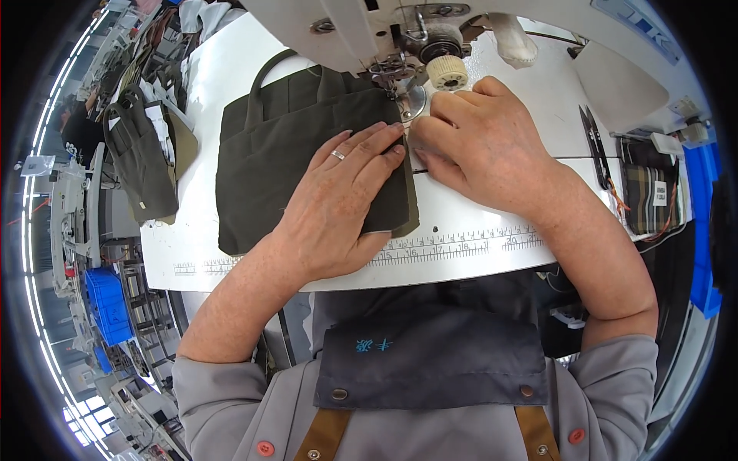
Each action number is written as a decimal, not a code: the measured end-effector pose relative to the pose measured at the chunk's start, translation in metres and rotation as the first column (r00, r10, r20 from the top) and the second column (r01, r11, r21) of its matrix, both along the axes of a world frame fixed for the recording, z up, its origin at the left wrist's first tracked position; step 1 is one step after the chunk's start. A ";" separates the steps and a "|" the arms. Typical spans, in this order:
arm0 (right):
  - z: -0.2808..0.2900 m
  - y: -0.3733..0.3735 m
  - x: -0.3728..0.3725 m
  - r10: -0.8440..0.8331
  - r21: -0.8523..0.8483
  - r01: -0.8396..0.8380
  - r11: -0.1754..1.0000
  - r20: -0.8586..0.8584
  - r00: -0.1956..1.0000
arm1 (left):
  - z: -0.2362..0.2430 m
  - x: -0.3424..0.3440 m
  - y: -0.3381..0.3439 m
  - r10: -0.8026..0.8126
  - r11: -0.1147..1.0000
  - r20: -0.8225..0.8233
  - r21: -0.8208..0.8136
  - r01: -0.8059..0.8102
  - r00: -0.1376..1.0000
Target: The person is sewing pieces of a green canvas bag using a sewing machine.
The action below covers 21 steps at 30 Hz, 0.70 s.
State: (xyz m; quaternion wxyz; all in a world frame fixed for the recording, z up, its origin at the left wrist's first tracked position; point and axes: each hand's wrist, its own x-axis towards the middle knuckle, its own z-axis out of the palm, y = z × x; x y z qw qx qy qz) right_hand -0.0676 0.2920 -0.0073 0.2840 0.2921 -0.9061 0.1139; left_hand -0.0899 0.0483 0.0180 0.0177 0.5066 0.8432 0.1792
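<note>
A dark green fabric bag [261,173] with two looped handles lies on the white sewing table [492,219]. Its right edge reaches the needle and presser foot [395,86] of the sewing machine [342,34]. Flat on the bag rests my left hand [330,192], fingers stretched toward that edge and a ring on one of them. Just right of the presser foot, beside the bag's edge, my right hand [488,142] is closed with its fingers curled under. Whatever it may pinch is hidden. A cream ribbed knob [447,73] sits close above its knuckles.
More dark green bag pieces [146,173] hang at the table's left edge. Black scissors [595,146] lie at the right, near a plaid fabric pouch [652,188]. A printed ruler strip [453,247] follows the front edge. A blue crate [109,306] stands lower left.
</note>
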 end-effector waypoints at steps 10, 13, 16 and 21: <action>0.002 0.003 -0.001 0.101 -0.071 -0.092 0.993 0.144 0.984 | -0.012 0.001 -0.006 0.040 0.998 0.029 0.045 -0.041 0.999; 0.002 0.000 -0.001 0.069 -0.073 -0.061 0.995 0.121 0.990 | -0.011 0.001 -0.005 0.039 0.999 0.021 0.029 -0.039 0.999; 0.003 0.000 -0.001 0.049 -0.068 -0.039 0.997 0.151 0.987 | -0.011 -0.001 -0.008 0.036 0.999 0.036 0.025 -0.037 0.999; 0.000 -0.001 -0.004 0.028 -0.075 -0.016 0.997 0.172 0.985 | -0.015 -0.011 -0.008 0.015 1.000 0.015 0.027 -0.016 1.000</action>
